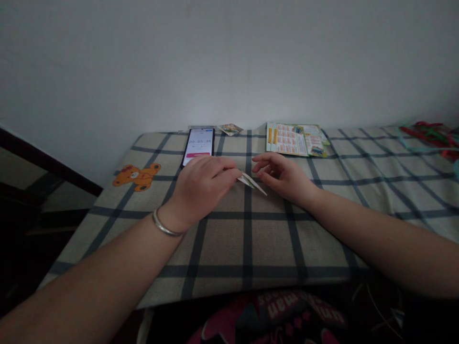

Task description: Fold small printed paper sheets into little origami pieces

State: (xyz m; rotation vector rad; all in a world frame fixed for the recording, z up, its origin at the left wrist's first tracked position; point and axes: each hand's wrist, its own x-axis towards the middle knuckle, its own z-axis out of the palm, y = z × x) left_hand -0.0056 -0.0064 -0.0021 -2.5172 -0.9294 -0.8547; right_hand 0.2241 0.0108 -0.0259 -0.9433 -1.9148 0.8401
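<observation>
Between thumb and fingers, my left hand [206,184] pinches a small folded piece of paper [253,183], white with some green print. The paper slants down to the right, above the checked cloth. A silver bangle [165,225] circles my left wrist. Just right of the paper, my right hand [281,174] is open, its fingers curved and apart, with nothing in them. Beyond my left hand lies a phone [199,142] with a running-timer style screen, its lower end partly hidden by that hand.
Against the wall lie a small folded colourful paper [230,129] and printed leaflets [290,140]. An orange teddy bear cutout [136,177] lies at the left. Red and teal cords [430,136] are bunched at the far right. A checked cloth [229,243] covers the table up to its front edge.
</observation>
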